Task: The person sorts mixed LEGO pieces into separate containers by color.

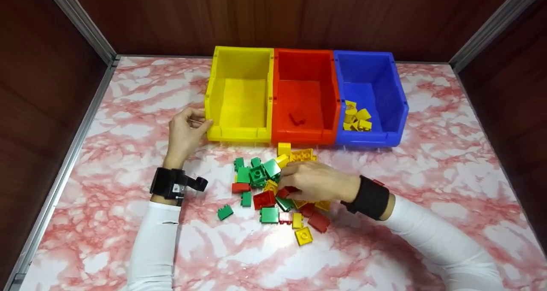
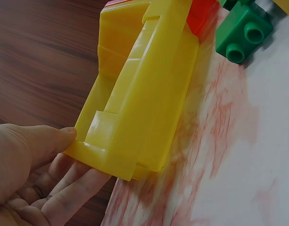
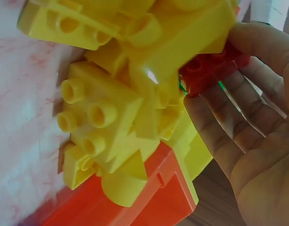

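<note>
At the front left corner of the yellow bin (image 1: 241, 133), my left hand (image 1: 186, 130) pinches the bin's edge. The left wrist view shows the thumb on the rim and the other fingers against the outside. My right hand (image 1: 318, 180) is over a loose pile of toy building bricks. Between its thumb and fingers it holds a red brick (image 3: 205, 77), clearest in the right wrist view. Yellow bricks (image 3: 104, 110) lie close beside that hand. Green bricks (image 1: 243, 175) gather on the pile's left side. The hand hides part of the pile.
A red bin (image 1: 299, 135) with small red pieces (image 1: 295, 120) stands right of the yellow one. Beyond it is a blue bin (image 1: 395, 107) holding several yellow bricks (image 1: 350, 116). Wooden panels (image 1: 299, 13) enclose the marbled table (image 1: 444, 163) at the back and sides.
</note>
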`<action>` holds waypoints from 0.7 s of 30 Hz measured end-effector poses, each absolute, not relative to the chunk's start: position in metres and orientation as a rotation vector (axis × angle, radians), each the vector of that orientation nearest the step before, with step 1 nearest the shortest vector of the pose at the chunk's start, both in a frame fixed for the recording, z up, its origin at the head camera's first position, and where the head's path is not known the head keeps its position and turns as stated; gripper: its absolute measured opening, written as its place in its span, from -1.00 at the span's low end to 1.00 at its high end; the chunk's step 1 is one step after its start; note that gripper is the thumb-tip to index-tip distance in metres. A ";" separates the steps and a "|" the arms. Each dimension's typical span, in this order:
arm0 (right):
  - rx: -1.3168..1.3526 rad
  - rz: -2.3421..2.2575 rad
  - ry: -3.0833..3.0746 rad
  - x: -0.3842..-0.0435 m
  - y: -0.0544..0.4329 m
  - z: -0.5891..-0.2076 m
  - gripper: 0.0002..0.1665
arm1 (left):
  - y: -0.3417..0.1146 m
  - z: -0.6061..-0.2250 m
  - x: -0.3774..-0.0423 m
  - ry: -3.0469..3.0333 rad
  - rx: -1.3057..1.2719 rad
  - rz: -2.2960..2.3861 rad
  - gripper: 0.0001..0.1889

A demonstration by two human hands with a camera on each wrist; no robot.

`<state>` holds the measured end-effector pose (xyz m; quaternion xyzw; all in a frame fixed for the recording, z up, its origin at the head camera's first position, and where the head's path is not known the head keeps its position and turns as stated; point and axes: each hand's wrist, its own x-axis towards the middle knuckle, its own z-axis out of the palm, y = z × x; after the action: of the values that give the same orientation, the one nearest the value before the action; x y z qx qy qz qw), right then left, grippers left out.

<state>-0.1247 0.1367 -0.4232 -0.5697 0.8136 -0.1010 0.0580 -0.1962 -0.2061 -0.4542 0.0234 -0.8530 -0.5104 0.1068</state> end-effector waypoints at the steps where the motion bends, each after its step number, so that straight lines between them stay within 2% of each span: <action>1: -1.729 -0.310 2.463 -0.124 0.137 -0.422 -0.82 | -0.206 -0.454 -0.196 -2.511 0.068 -1.501 -0.76; 11: -1.753 -0.423 2.522 -0.130 0.151 -0.397 -0.73 | -0.206 -0.454 -0.196 -2.517 0.080 -1.507 -0.76; 21: -1.684 -0.497 2.672 -0.165 0.161 -0.362 -0.76 | -0.206 -0.454 -0.196 -2.518 0.078 -1.496 -0.75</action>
<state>-0.1647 0.1610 -0.3616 -0.5267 0.8353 -0.1553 -0.0278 -0.1961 -0.2062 -0.4543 0.0263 -0.8546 -0.5078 0.1057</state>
